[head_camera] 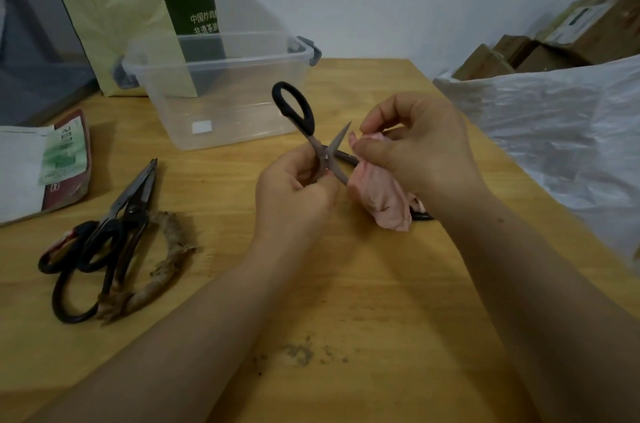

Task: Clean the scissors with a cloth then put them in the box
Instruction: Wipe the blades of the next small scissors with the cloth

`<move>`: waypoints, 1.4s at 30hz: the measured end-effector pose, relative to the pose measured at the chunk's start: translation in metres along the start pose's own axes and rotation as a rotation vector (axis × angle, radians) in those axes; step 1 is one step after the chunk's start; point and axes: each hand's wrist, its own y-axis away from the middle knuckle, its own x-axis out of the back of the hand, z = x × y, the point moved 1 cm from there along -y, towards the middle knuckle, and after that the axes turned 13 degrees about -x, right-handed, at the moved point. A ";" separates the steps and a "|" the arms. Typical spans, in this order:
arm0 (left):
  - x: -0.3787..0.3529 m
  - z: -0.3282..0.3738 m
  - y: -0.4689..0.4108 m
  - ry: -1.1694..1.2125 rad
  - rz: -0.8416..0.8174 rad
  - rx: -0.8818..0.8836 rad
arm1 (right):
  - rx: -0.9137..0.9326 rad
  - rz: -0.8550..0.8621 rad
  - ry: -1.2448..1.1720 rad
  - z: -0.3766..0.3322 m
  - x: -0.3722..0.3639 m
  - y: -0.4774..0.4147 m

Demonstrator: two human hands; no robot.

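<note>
the second handle loop of the open black-handled steel scissors is mostly hidden behind the crumpled soft pink cloth, and one blade tip is buried in it. the pivot is partly masked by the left hand, whose fingers are curled round the scissors near the joint, above the pale wooden table. the cloth is pinched by the right hand between thumb and bent fingers. the clear open-topped plastic box with grey latches is seen just behind. a heap of dark old scissors is left lying well to the left.
</note>
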 end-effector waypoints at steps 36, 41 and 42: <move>0.005 -0.005 -0.001 -0.012 0.007 0.152 | 0.107 -0.145 0.153 0.008 -0.021 0.003; 0.008 -0.003 -0.003 -0.043 -0.014 0.121 | 0.002 -0.018 -0.052 0.016 -0.001 -0.010; 0.009 -0.002 -0.003 -0.050 -0.031 0.111 | -0.013 -0.060 -0.080 0.016 -0.001 -0.010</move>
